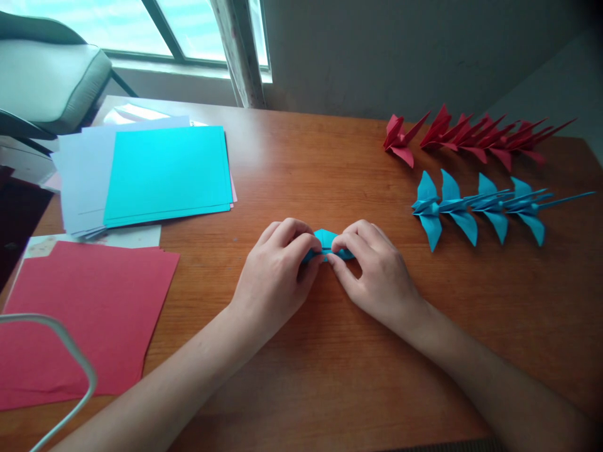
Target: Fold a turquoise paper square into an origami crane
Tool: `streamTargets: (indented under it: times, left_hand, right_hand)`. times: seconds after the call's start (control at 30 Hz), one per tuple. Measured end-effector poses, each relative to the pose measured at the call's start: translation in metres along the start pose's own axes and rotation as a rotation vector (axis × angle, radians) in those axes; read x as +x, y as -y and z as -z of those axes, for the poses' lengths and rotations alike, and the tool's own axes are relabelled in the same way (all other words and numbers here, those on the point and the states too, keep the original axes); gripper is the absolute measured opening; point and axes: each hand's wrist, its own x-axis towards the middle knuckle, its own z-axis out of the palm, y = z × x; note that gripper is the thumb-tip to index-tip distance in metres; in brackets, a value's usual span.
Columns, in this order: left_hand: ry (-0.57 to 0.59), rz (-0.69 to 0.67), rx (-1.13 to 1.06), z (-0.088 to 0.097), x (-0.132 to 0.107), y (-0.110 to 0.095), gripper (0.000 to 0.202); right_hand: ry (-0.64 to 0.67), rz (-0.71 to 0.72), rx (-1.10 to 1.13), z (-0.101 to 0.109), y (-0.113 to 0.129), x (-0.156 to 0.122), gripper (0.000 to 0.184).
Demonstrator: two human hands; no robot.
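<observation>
A small folded piece of blue paper (326,238) lies at the middle of the wooden table, between my two hands. My left hand (282,263) pinches its left part with thumb and fingers. On the right part, my right hand (372,263) grips with thumb and forefinger. The fingertips of both hands nearly meet along a crease at the paper's near side. Much of the paper is hidden behind my fingers.
Blue folded paper cranes (428,210) stand in a row at the right, with red folded cranes (490,135) behind them. Blue sheets (169,176) lie on white sheets (85,182) at the left. Nearer are red sheets (89,320) and a white curved bar (87,370).
</observation>
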Motion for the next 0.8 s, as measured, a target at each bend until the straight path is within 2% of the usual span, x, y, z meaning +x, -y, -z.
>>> streamTargets:
  times: [0.13, 0.37, 0.47, 0.57, 0.73, 0.8]
  left_hand:
    - [-0.005, -0.003, -0.002, 0.0002, 0.0, -0.0007, 0.007]
    - [0.003, -0.002, 0.002, -0.0004, -0.0003, 0.0002, 0.007]
    - [0.008, 0.005, -0.007, -0.0001, -0.0005, 0.0002, 0.007]
    - [0.009, 0.002, -0.005, 0.0003, -0.0008, 0.0001, 0.007]
    - [0.022, 0.003, 0.006, 0.0006, -0.0003, 0.0001, 0.008]
    - [0.022, 0.0, 0.008, 0.0005, 0.0001, -0.0004, 0.009]
  right_hand:
    - [0.021, 0.011, -0.007, 0.0019, 0.0013, -0.0008, 0.006]
    - [0.029, 0.046, -0.014, 0.0009, -0.0032, -0.0031, 0.029]
    - [0.013, 0.055, 0.01, 0.0001, -0.0054, -0.004, 0.033]
    - [0.0, 0.045, 0.026, 0.0006, -0.0043, -0.004, 0.029]
    - [0.009, 0.035, -0.031, 0.0005, -0.0006, -0.0026, 0.007]
    - [0.012, 0.043, -0.04, -0.0001, -0.0006, -0.0024, 0.006]
